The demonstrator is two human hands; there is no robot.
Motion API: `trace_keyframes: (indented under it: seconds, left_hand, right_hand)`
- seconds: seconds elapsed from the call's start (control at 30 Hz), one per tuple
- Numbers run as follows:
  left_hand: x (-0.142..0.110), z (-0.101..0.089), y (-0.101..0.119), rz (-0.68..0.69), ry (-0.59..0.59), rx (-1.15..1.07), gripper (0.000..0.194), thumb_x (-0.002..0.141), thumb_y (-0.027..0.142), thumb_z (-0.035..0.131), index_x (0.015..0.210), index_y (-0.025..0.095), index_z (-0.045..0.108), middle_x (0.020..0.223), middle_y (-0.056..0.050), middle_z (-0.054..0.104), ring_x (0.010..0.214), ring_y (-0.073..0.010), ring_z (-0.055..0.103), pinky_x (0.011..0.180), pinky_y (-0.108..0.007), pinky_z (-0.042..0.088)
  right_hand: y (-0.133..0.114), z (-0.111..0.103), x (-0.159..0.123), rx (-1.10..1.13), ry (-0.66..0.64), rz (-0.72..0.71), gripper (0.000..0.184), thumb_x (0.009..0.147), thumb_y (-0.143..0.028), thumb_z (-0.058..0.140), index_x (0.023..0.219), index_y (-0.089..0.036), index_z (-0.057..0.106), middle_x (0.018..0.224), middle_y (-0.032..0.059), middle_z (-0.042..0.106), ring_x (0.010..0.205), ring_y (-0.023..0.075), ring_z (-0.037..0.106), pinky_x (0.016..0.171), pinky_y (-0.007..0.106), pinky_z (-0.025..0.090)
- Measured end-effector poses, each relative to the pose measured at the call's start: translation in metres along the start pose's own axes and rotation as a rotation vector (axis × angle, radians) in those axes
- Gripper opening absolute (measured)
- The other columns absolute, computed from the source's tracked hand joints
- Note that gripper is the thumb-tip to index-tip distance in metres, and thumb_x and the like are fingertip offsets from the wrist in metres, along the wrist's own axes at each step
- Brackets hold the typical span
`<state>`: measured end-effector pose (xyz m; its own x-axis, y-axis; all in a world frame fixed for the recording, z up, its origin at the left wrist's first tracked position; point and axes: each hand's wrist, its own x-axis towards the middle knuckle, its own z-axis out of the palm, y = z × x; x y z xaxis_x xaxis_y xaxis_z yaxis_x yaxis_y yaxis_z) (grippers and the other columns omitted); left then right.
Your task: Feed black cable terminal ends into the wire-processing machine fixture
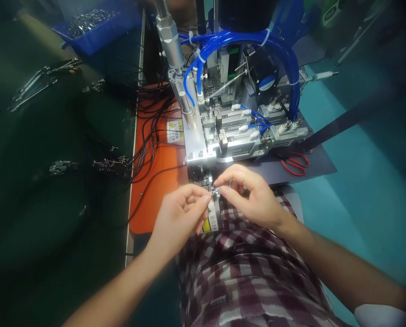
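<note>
Thin coloured wires [215, 189] lie between my fingertips, close to the front of the metal machine [201, 156]. My left hand [184, 206] pinches them from the left, thumb against the forefinger. From the right, my right hand [245, 193] holds the wire ends between thumb and forefinger, its other fingers curled. Just below the fingers sits a part of the machine with a yellow and white label [212, 222]. A black cable [157, 175] runs over the orange plate beside my left hand; whether it joins these wires is hidden.
Several black cables [151, 122] drape over the orange plate [162, 190], their stripped coloured ends [110, 163] on the dark table at left. Red-handled cutters [296, 163] lie on the grey base at right. Blue air hoses [237, 38] arch above. A blue bin [90, 27] holds metal parts.
</note>
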<state>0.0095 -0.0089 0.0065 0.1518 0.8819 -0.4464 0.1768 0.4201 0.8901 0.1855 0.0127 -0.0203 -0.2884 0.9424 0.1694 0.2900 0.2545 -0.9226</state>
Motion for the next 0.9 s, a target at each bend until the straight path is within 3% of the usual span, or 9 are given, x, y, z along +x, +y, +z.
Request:
trace_keyframes:
  seconds: [0.23,0.4,0.6,0.9]
  left_hand:
    - [-0.004,0.002,-0.001,0.089,0.037,0.104,0.017,0.082,0.032,0.062,0.078,0.016,0.060,0.052,0.005,0.050,0.040,-0.0057,0.042,0.040,-0.017,0.032]
    - [-0.006,0.001,-0.005,0.157,0.062,0.252,0.015,0.085,0.031,0.058,0.080,0.018,0.062,0.055,0.005,0.049,0.045,-0.0071,0.041,0.043,-0.018,0.031]
    - [-0.007,0.004,-0.010,0.291,0.155,0.409,0.012,0.085,0.027,0.057,0.081,0.019,0.065,0.068,0.001,0.062,0.055,-0.0109,0.049,0.052,-0.021,0.035]
    - [-0.007,0.005,-0.012,0.330,0.160,0.523,0.011,0.088,0.028,0.054,0.084,0.020,0.062,0.068,0.002,0.062,0.056,-0.0107,0.052,0.055,-0.021,0.037]
  right_hand:
    - [-0.008,-0.011,0.005,-0.247,-0.090,-0.138,0.008,0.079,-0.013,0.061,0.077,-0.020,0.064,0.084,0.0004,0.063,0.053,0.0084,0.044,0.057,0.026,0.039]
    - [-0.014,-0.016,0.006,-0.476,-0.122,-0.269,0.009,0.081,-0.015,0.059,0.077,-0.020,0.066,0.084,0.0009,0.064,0.059,0.0101,0.049,0.056,0.026,0.035]
    - [-0.014,-0.011,0.004,-0.598,-0.116,-0.262,0.011,0.080,-0.014,0.057,0.076,-0.020,0.066,0.082,0.0007,0.065,0.056,0.0098,0.048,0.054,0.026,0.032]
    - [-0.012,-0.005,-0.004,-0.588,-0.067,-0.242,0.013,0.087,-0.018,0.054,0.079,-0.018,0.065,0.080,0.0030,0.064,0.061,0.0129,0.053,0.058,0.027,0.035]
